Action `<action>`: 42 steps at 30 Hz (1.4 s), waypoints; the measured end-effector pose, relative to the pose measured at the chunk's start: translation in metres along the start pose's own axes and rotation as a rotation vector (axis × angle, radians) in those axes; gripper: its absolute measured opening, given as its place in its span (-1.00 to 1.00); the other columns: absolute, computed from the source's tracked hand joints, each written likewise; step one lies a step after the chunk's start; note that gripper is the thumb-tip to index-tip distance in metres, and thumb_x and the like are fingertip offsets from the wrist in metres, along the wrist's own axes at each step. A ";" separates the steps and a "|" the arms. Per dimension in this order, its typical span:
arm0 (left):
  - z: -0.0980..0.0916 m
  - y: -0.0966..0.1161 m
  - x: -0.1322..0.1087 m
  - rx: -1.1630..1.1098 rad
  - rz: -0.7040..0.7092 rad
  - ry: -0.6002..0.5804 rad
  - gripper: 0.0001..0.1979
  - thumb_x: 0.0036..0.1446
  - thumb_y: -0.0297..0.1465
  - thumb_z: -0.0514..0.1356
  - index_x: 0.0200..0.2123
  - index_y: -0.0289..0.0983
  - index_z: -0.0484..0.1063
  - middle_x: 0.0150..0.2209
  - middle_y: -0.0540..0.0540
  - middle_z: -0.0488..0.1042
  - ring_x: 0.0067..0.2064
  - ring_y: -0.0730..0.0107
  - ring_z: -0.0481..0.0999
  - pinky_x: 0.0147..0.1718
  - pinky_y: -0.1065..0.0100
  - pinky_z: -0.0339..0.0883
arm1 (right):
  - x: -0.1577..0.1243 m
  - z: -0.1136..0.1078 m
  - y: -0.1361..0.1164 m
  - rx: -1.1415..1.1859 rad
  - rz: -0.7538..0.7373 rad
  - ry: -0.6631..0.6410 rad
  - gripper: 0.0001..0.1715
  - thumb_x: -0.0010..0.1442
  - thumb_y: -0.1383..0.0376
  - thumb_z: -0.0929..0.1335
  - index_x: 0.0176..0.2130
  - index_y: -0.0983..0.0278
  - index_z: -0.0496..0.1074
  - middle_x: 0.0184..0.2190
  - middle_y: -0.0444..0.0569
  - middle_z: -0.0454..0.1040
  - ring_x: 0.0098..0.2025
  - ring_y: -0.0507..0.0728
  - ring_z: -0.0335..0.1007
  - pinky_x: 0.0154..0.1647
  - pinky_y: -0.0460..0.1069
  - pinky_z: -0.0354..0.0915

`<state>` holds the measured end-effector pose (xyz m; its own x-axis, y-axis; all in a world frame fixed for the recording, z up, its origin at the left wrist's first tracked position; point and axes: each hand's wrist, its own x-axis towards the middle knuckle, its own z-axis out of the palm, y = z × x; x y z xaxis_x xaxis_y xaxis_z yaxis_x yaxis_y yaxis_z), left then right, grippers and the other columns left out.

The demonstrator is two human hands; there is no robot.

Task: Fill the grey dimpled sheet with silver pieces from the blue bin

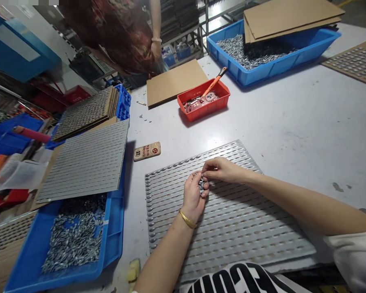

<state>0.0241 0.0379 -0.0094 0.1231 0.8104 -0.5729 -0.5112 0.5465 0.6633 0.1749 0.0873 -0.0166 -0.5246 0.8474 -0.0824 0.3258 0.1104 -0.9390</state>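
My left hand, a gold bracelet on its wrist, is curled palm-up around a small heap of oval grey metal pieces. Thumb and fingertips of my right hand are pinched together at the top edge of that heap, on what looks like one small metal piece. Both hands are over a grey slotted board lying on the table. Dark oval pieces sit in a row along the board's left edge and in another along its far edge.
On the left, a slotted board rests across a blue bin of metal pieces. Further back are a phone-like object, a red tray with an orange-handled tool, cardboard and another blue bin. A person stands behind.
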 end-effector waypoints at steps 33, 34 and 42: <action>-0.005 -0.003 0.009 -0.054 -0.012 0.015 -0.72 -0.04 -0.46 0.25 -0.19 -0.29 0.35 -0.38 -0.04 0.39 -0.53 0.60 0.32 -0.73 0.60 -0.02 | 0.040 -0.029 0.030 -0.746 -0.256 0.184 -0.74 0.23 0.41 0.25 -0.21 0.29 0.52 -0.22 0.04 0.47 -0.24 0.10 0.38 -0.21 -0.05 0.24; -0.005 -0.004 0.009 -0.052 -0.005 0.014 -0.72 -0.04 -0.45 0.25 -0.20 -0.28 0.33 -0.39 -0.03 0.39 -0.53 0.60 0.32 -0.73 0.60 -0.03 | 0.036 -0.027 0.026 -0.697 -0.266 0.191 -0.75 0.22 0.40 0.26 -0.19 0.29 0.52 -0.22 0.03 0.47 -0.26 0.09 0.39 -0.21 -0.06 0.25; -0.002 -0.005 0.006 -0.018 0.012 -0.022 -0.72 -0.03 -0.39 0.31 -0.28 -0.25 0.27 -0.45 0.03 0.34 -0.55 0.61 0.31 -0.73 0.60 -0.05 | 0.009 -0.017 -0.003 0.023 -0.077 -0.129 -0.84 0.13 0.31 0.32 -0.30 0.30 0.49 -0.45 -0.11 0.53 -0.39 0.04 0.42 -0.36 -0.09 0.28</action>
<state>0.0256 0.0401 -0.0169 0.1352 0.8216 -0.5537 -0.5283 0.5326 0.6612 0.1823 0.1033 -0.0087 -0.6445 0.7629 -0.0511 0.2634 0.1589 -0.9515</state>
